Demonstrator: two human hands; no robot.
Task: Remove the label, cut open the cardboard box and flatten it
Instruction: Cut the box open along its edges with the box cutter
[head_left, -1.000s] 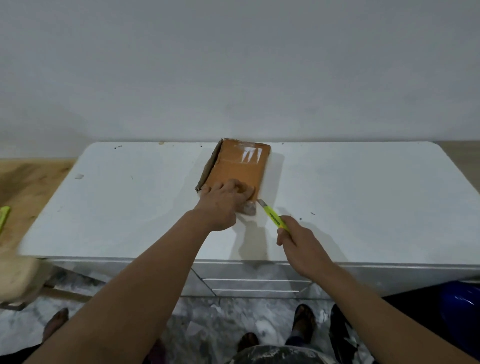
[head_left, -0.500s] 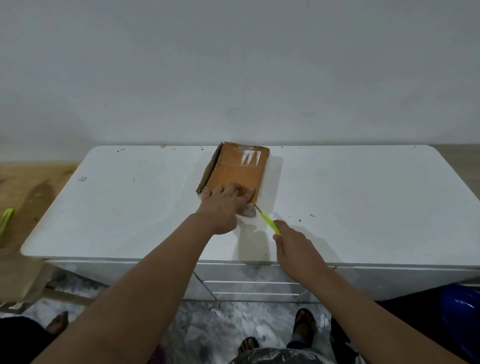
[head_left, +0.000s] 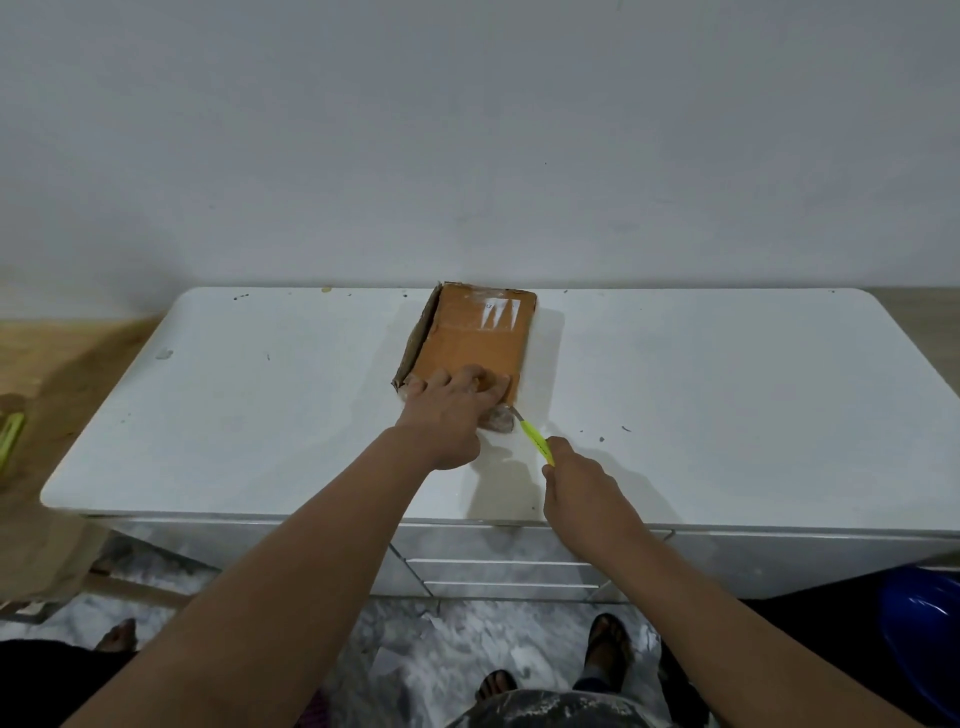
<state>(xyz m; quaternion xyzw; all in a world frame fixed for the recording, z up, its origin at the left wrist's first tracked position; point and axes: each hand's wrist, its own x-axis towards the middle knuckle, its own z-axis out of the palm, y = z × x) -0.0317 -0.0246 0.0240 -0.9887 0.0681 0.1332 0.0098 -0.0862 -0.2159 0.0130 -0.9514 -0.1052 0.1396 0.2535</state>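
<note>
since the earlier frame the right hand (head_left: 582, 483) has drawn back toward the bench (head_left: 260, 415) edge, fist clenched round a yellow-green box cutter (head_left: 535, 440), blade tip at the cardboard box (head_left: 475, 338)'s near right corner. left hand (head_left: 447, 410) presses flat, fingers spread, on the box's near end.

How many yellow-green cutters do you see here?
2. One yellow-green cutter is held in the right hand, its blade at the cardboard box's near right corner. A second yellow-green object, possibly another cutter, lies at the far left edge, partly cut off.
</note>
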